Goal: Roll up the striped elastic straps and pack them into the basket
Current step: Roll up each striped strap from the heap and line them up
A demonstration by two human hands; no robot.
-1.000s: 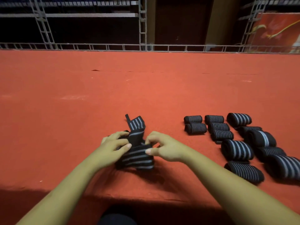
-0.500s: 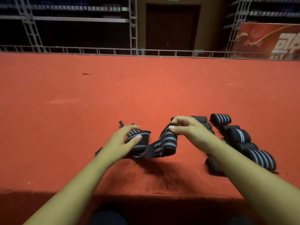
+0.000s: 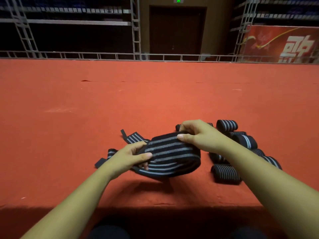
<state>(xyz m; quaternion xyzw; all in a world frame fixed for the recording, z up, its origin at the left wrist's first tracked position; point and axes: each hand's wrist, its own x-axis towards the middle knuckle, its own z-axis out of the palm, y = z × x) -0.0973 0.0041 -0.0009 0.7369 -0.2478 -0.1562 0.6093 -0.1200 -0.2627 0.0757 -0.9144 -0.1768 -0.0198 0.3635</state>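
Black striped elastic strap (image 3: 172, 156) is held stretched just above the red desk (image 3: 155, 104) near its front edge, with a loose tail trailing left on the cloth. Left hand (image 3: 131, 156) grip is clamped on its left end, right hand (image 3: 196, 135) grip pinches the upper right edge. Rolled straps (image 3: 226, 173) sit clustered just right, partly hidden behind the right forearm.

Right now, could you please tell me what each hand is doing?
Left hand: grips the striped strap.
Right hand: pinches the same strap.
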